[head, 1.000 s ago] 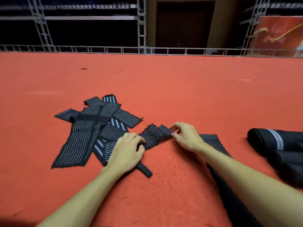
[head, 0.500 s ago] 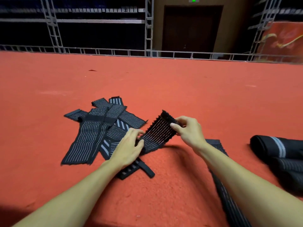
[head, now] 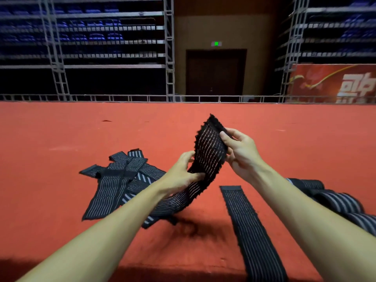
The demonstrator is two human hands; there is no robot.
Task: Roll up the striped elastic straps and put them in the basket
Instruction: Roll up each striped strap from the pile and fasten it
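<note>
The thumb and curled fingers of the right hand [head: 242,153] pinch the upper end of a black elastic strap with thin white stripes [head: 209,151]. The thumb lies flat on the near face just under the plain black tab at the top edge, and the other fingers are hidden behind the cloth. Lower on this strap, the left hand [head: 181,176] grips its left edge, with the thumb stretched across the near face and the fingers curled over the edge. Between the two hands the strap stands nearly upright in the air, its striped side towards the camera. Below the left hand it bends down and passes under the left forearm, so where its tail ends cannot be told. It hangs above a red carpeted floor [head: 61,139] and casts a dark shadow there. To the left of the held strap, on the floor, lies a loose pile of flat black striped straps [head: 120,180], crossed over one another. To the lower right of the held strap, one long black striped strap [head: 248,226] lies flat and straight, partly under the right forearm. Further right of the held strap sits a bundle of rolled black striped straps [head: 335,200]. Well beyond the held strap, a low grey metal railing [head: 122,98] edges the floor, with a dark brown door [head: 215,72] under a green lit sign [head: 216,44] behind it, and a red banner [head: 333,84] off to the right.
</note>
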